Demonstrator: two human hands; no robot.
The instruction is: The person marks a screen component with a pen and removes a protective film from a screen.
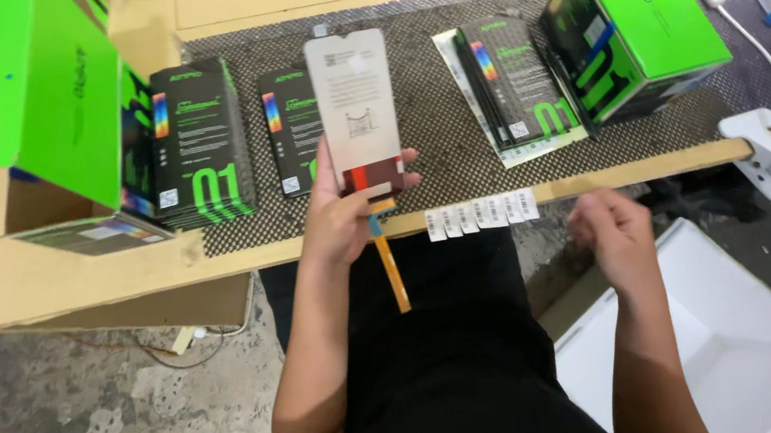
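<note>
Gripping the lower end of a phone display panel (356, 108), the left hand (340, 212) holds it upright over the near edge of the mesh-patterned work mat (433, 126), thumb on one side and fingers wrapped round the other. An orange flex ribbon (390, 260) hangs from the panel's bottom, past the mat's edge and over the person's dark lap. The right hand (615, 233) hangs loosely curled with nothing in it, off the mat's near edge, just beside a row of small white barcode stickers (483, 213) stuck along that edge. On the mat lie black-and-green flat packages (205, 145) to the panel's left, another stack (511, 91) farther right, and a green carton (631, 44) at the mat's far right corner.
</note>
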